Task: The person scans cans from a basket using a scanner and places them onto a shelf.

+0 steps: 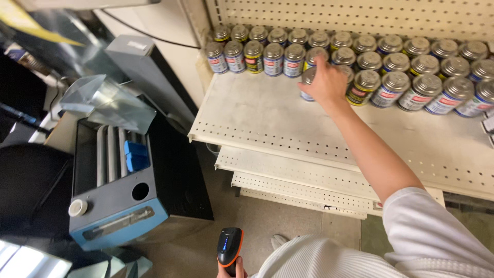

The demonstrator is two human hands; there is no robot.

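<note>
My right hand [325,82] reaches across the cream perforated shelf [267,118] and closes around a small metal-lidded can [308,78] at the front of the rows. Its index finger points up over the cans behind. Several similar cans [396,82] with blue, red and yellow labels stand in rows along the shelf's back. At the bottom edge, my left hand [230,271] grips a black and orange handheld scanner [229,247], pointed upward; only the fingers show.
Lower shelves [288,175] step out beneath the top one. To the left stands a blue and grey machine [116,206] with a white knob, sheet-metal pieces [110,100] above it. A pegboard back panel [360,18] rises behind the cans.
</note>
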